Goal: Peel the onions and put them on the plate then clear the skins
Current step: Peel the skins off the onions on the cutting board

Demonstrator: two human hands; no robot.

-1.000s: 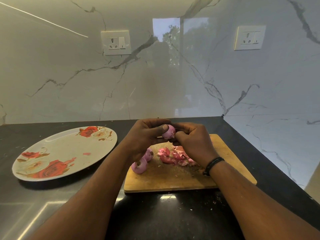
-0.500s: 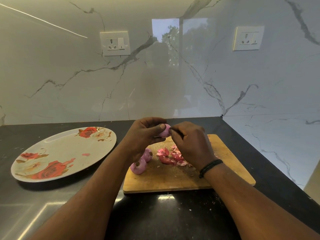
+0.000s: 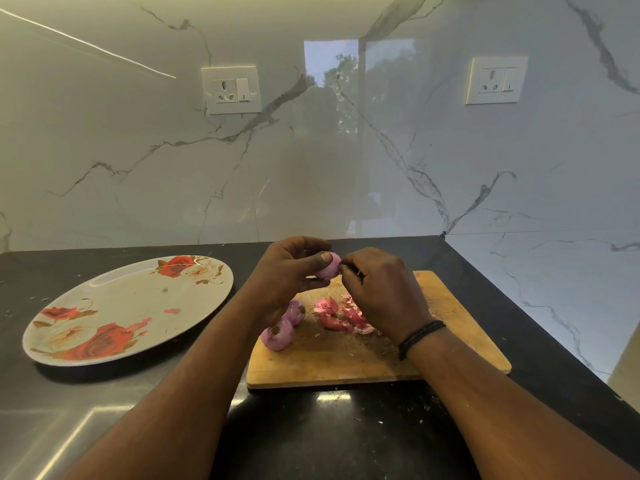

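My left hand (image 3: pixel 287 275) grips a small pink onion (image 3: pixel 329 268) above the far edge of the wooden cutting board (image 3: pixel 346 362), thumb on top. My right hand (image 3: pixel 377 289) pinches at the onion's right end with its fingertips. Two peeled pink onions (image 3: pixel 277 336) (image 3: pixel 295 312) lie on the board's left part, below my left wrist. A heap of pink onion skins (image 3: pixel 341 317) lies on the board's middle, partly hidden by my right hand. The oval flowered plate (image 3: pixel 114 306) sits on the counter to the left with no onions on it.
The black countertop (image 3: pixel 329 438) runs to marble walls at the back and right. Small skin crumbs (image 3: pixel 420 420) are scattered in front of the board. Two wall sockets (image 3: pixel 230 90) (image 3: pixel 495 80) sit on the back wall.
Both hands stayed over the board's far edge. The onion turned a little in my left hand, and my right fingers shifted to its right end.
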